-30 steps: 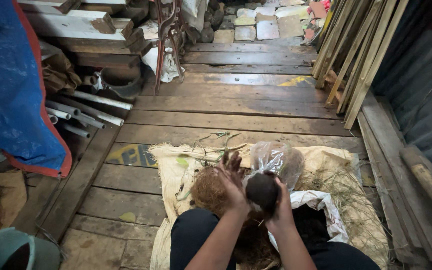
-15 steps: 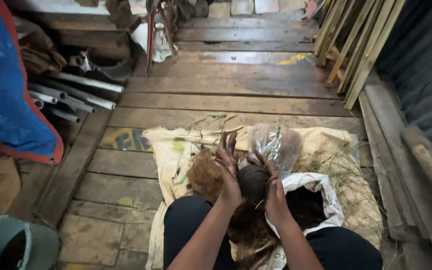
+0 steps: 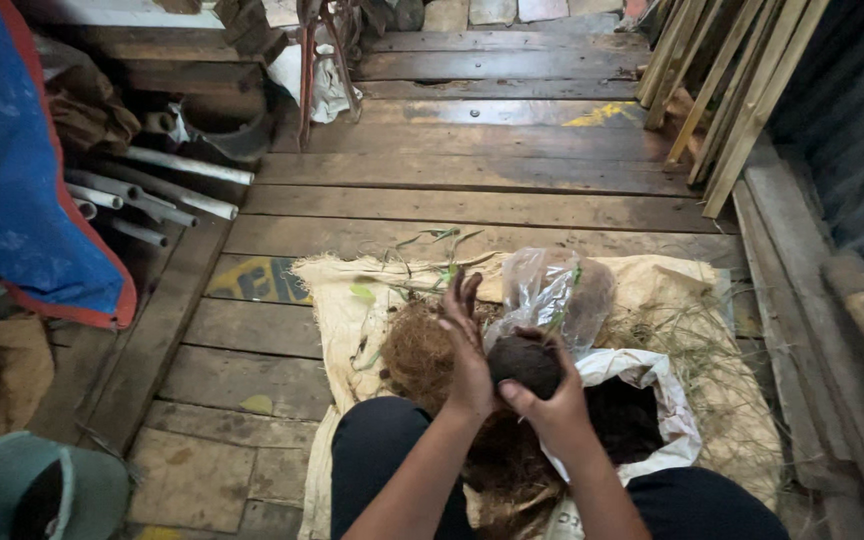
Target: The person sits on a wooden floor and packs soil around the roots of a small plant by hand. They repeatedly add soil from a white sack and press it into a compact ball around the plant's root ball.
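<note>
White pipes (image 3: 167,195) are laid beside a blue tarp (image 3: 12,180) at left; wooden slats (image 3: 722,90) are leaned against the right wall.

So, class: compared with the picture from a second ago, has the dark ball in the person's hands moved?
Cannot tell. The camera itself shifted. The dark ball sits just below the clear plastic bag, as before, gripped by the right hand.

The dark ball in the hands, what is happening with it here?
A person sits on a sack cloth laid over a plank floor. The right hand cups a dark soil ball, and the left hand presses its side. A white bag of dark soil lies open just beside them, with brown fibre at the left.
</note>
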